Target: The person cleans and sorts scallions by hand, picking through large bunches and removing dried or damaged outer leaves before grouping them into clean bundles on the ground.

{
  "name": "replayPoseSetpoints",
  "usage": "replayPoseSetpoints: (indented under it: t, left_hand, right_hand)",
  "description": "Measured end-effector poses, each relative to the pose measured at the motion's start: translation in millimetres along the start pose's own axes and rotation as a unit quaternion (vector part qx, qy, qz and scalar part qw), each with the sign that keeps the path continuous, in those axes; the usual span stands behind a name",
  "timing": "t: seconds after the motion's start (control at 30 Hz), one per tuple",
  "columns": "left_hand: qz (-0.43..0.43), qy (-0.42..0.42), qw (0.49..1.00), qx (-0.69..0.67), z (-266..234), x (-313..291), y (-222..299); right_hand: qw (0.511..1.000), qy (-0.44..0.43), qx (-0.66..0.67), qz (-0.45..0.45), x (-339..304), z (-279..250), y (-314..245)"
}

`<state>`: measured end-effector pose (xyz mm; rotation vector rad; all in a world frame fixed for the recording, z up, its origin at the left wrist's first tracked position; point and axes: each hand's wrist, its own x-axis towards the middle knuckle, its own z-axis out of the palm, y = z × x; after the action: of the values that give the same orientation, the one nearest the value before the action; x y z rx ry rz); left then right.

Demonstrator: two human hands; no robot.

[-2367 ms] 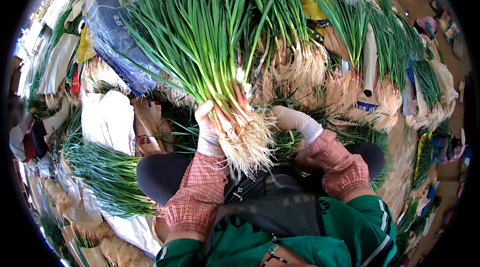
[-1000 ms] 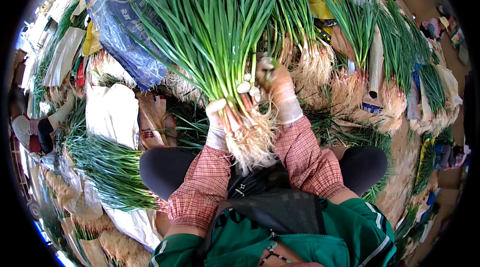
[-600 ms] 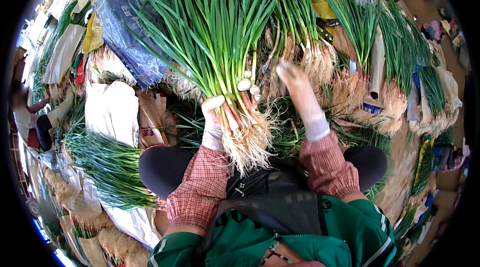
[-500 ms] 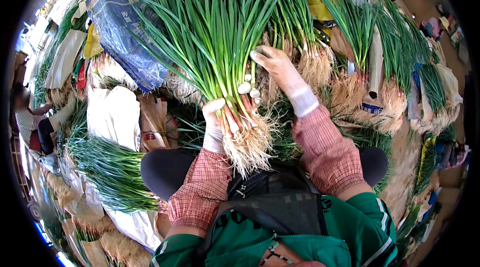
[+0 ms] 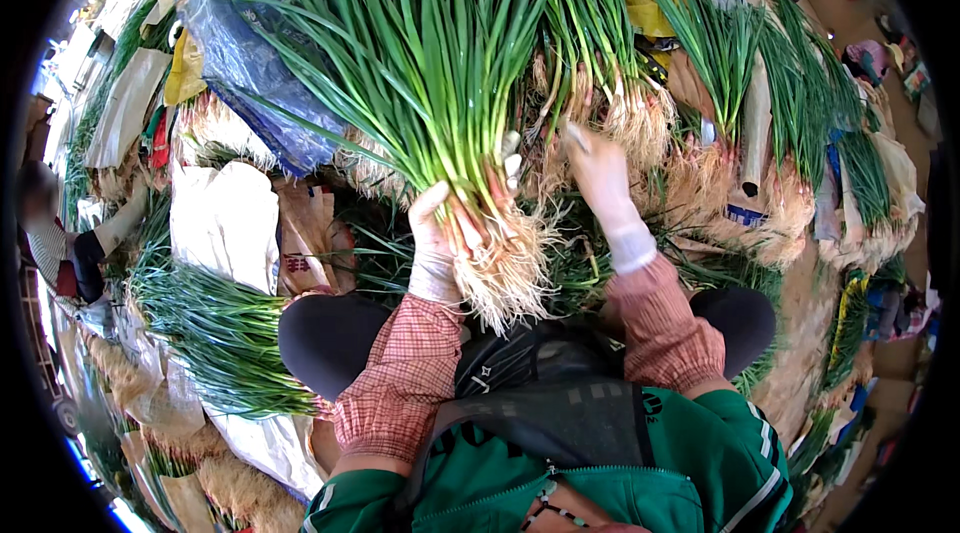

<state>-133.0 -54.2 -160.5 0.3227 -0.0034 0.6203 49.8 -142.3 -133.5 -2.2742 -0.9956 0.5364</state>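
A thick bunch of green onions (image 5: 440, 83) stands before me, leaves up and pale roots hanging over my lap. My left hand (image 5: 432, 233), in a pale glove, is wrapped round its lower stems, and white fingertips show on the bunch's right side. Just right of the bunch and apart from it is my right hand (image 5: 598, 168), also gloved, with its fingers drawn together. Whether anything is pinched in them I cannot make out. Behind that hand lie more green onions (image 5: 615, 98) with their roots toward me.
Loose green leaves (image 5: 385, 248) cover the ground before my knees. More green onions (image 5: 215, 338) lie at the left by a white sack (image 5: 225, 223). A blue plastic sheet (image 5: 265, 63) is at the far left. Other bundles (image 5: 790, 123) stand at the right. Other people sit farther off.
My right hand has left the bunch's right side and moved right and slightly toward me. The bunch in my left hand has shifted a little, its roots slightly farther away.
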Motion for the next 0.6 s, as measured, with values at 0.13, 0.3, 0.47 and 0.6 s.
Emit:
replayPoseSetpoints:
  t: [0.13,0.3,0.47,0.6]
  left_hand:
    - [-0.023,0.011,1.0,0.013,6,-1,-8]
    - [-0.007,0.011,0.998,0.069,-4,-6,5]
    - [0.004,0.006,0.999,0.035,10,-4,3]
    - [0.035,-0.026,0.996,0.081,16,3,6]
  right_hand:
    - [0.986,-0.055,-0.101,0.121,94,45,15]
    - [0.985,0.137,-0.084,0.064,89,42,11]
    - [0.994,0.063,0.084,-0.03,79,11,-3]
    - [0.98,-0.011,-0.031,-0.195,22,11,19]
